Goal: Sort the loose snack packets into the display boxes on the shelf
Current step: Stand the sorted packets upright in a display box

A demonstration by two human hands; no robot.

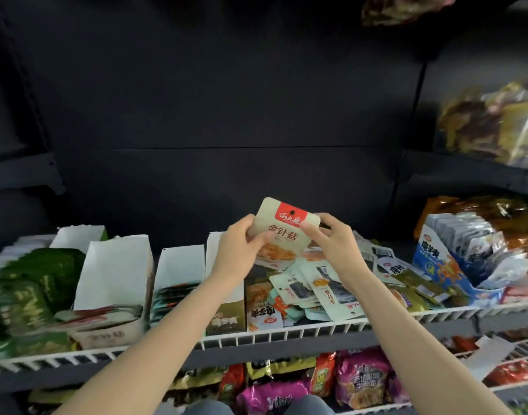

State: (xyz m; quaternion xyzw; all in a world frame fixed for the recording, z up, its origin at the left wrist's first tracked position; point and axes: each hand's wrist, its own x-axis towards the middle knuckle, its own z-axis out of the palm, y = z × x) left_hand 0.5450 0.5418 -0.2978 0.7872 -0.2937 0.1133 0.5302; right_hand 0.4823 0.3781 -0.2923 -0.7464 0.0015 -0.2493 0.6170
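Held-up cream packet (283, 232) reads 金针菇 in brown, under a red tab with white script too stylised to read. Blue display box (436, 259) at right shows 魔芋爽. Other print too blurred to read.

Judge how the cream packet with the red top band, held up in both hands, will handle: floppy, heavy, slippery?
The cream packet is probably light: fingertip pinches by the left hand and right hand hold it up. Likely semi-stiff, since it stands flat. Its smooth-looking film may slip.
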